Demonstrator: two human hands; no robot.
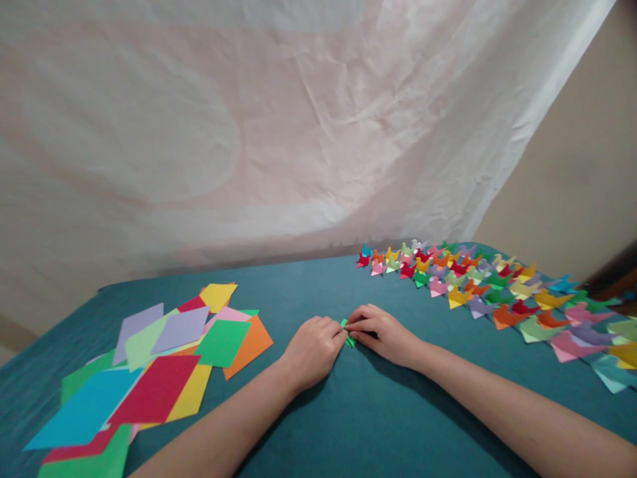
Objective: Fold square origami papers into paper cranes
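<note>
Near the middle of the table, a small piece of folded green paper (351, 341) shows between my two hands. My left hand (316, 348) is closed on its left side, fingers curled and pressed together. From the right, my right hand (382, 334) pinches the same paper between thumb and fingers. Most of the fold is hidden behind the fingers, so its full shape cannot be made out.
Loose coloured paper squares (159, 388) lie in an overlapping pile at the left. Several rows of small folded paper birds (468, 295) stand along the right side. A teal cloth (308, 285) covers the table, and a pale sheet (279, 133) hangs behind it.
</note>
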